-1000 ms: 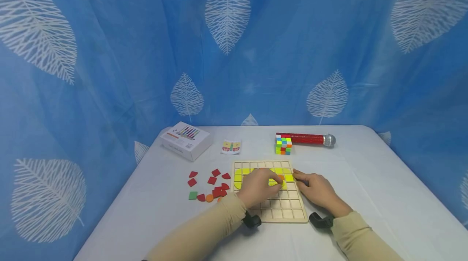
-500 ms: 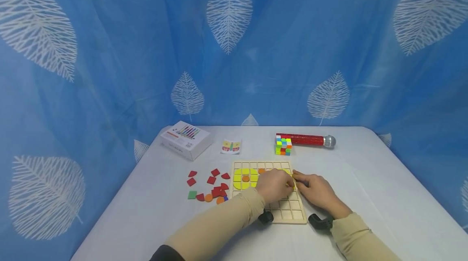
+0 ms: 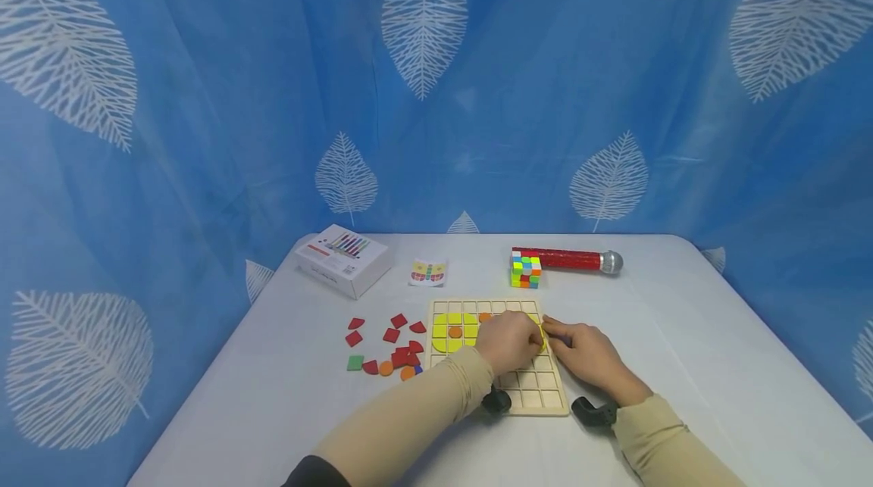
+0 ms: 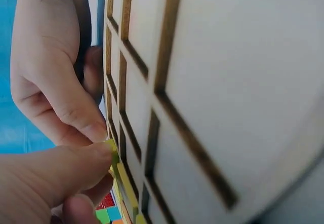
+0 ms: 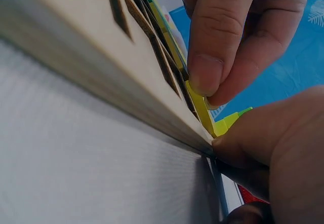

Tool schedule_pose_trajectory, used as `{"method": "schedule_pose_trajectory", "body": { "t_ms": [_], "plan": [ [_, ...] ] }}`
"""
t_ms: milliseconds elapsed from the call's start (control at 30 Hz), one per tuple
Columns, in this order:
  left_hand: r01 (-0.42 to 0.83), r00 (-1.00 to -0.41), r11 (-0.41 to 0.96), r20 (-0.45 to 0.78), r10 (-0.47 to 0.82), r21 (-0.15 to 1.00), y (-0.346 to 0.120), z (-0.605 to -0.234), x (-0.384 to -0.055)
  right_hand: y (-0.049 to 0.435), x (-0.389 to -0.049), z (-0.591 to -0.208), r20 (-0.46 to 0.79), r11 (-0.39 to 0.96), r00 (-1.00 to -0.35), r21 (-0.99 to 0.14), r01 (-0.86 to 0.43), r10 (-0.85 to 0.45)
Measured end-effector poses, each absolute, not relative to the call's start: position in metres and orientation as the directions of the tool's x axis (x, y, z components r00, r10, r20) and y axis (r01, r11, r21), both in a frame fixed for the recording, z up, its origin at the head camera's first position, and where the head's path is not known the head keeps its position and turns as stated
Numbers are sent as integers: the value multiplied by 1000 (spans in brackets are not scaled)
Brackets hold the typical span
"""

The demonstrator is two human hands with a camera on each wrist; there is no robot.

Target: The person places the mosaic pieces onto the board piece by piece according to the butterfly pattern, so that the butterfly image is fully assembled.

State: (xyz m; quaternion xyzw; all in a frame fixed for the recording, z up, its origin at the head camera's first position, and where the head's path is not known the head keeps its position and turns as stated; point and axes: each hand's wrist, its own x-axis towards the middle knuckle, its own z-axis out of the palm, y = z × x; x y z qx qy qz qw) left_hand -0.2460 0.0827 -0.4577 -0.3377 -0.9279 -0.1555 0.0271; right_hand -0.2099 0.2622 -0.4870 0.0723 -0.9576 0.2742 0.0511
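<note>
In the head view a wooden grid board (image 3: 528,381) lies on the table, with yellow tiles (image 3: 455,318) and a few orange pieces (image 3: 455,332) set in its upper cells. My left hand (image 3: 508,341) reaches over the board's right side. The left wrist view shows its thumb and finger pinching a small yellow tile (image 4: 112,147) at the cells near the edge. My right hand (image 3: 589,354) grips the board's right edge, its thumb (image 5: 238,140) against the rim in the right wrist view. The left hand hides several tiles from the head camera.
Left of the board lie loose red pieces (image 3: 391,335), a green square (image 3: 355,363) and orange discs (image 3: 386,368). Behind stand a white box (image 3: 344,260), a butterfly pattern card (image 3: 428,273), a puzzle cube (image 3: 526,270) and a red microphone (image 3: 566,260).
My left hand has moved right, from the board's middle to its right side, uncovering yellow and orange pieces on the left. The right hand has stayed at the edge.
</note>
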Motion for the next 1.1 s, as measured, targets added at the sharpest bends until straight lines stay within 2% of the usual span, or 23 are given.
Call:
{"method": "schedule_pose_trajectory", "body": {
  "t_ms": [333,400,500,600,733,833,933,1100],
  "plan": [
    [596,-797,734,126,591,325,76,-452,-243,264,-207,-487,104,841,-989,-522,-140,-100],
    [581,-807,727,145,572,365,68,-447,-241,264,-207,-486,103,841,-989,-523,-142,-102],
    [523,-842,699,165,514,489,44,-437,-238,262,-207,-485,98,837,-990,-528,-142,-106],
    [434,-887,652,169,430,622,4,-429,-238,258,-208,-485,78,831,-993,-543,-120,-92],
    [293,-953,629,169,250,720,-70,-430,-245,250,-212,-487,62,828,-994,-551,-107,-87],
    [151,-988,650,137,72,744,-127,-440,-253,248,-214,-487,54,829,-995,-551,-100,-84],
    [22,-992,670,100,-77,742,-168,-453,-260,250,-213,-485,43,832,-997,-549,-77,-64],
    [-76,-977,684,83,-197,725,-195,-466,-274,256,-209,-482,28,841,-998,-537,-62,-55]
  ]
}}
